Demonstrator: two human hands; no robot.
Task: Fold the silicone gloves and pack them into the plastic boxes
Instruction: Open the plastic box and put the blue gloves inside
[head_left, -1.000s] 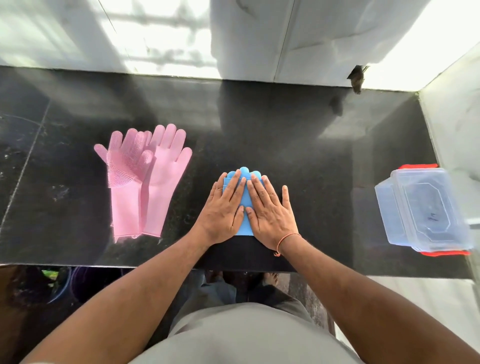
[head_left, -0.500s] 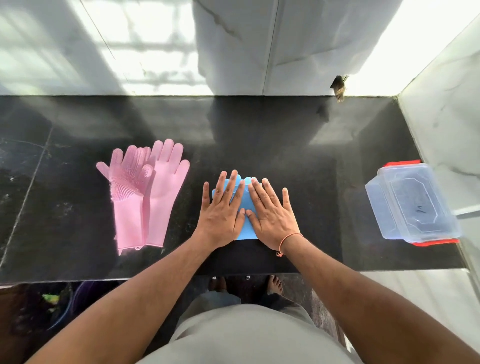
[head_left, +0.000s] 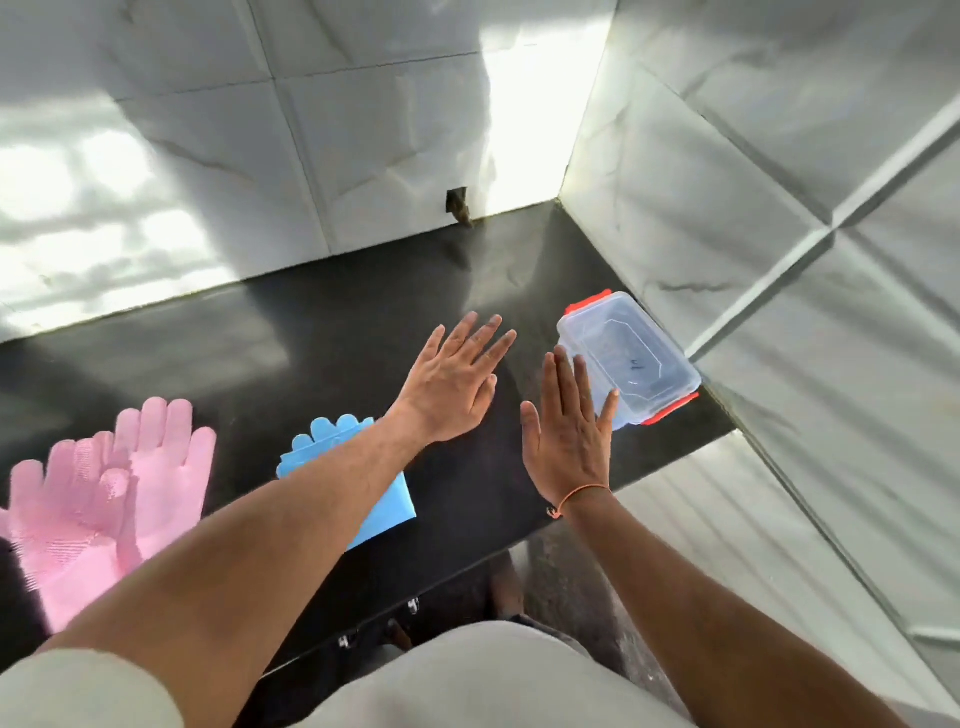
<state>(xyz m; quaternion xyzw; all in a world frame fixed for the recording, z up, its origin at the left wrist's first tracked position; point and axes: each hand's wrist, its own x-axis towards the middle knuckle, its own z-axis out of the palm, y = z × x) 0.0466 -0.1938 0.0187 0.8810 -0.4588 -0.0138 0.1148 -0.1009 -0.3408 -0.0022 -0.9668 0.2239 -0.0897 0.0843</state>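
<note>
The blue glove (head_left: 397, 501) is lying folded on the black counter (head_left: 322, 353), partly hidden under the left forearm, with its scalloped fingertips pointing toward the wall. It looks like soft, thin silicone: light, floppy and probably a little grippy, so I judge the fold is likely to spring open once lifted. Pinching it across the folded edge, thumb under and fingers on top, seems the safest hold for keeping the layers together.

The pink gloves (head_left: 119, 483) are lying flat and overlapped at the left end of the counter, well apart from the box, and not yet folded. Their ribbed palms suggest the same limp, rubbery feel.

The box (head_left: 628, 358) is sitting at the right end of the counter, near the corner of the tiled wall (head_left: 260, 156). It is clear plastic with red clips and its lid is on. It is probably light and rigid and may slide on the polished stone, so one hand ought to be steadying it while the other is working the clips.

The left hand (head_left: 452, 384) is hovering over bare counter between glove and box, fingers straight and spread, holding nothing. The right hand (head_left: 569, 436) is reaching just beside the box, fingers straight, empty; whether its fingertips are touching the box I cannot tell.
</note>
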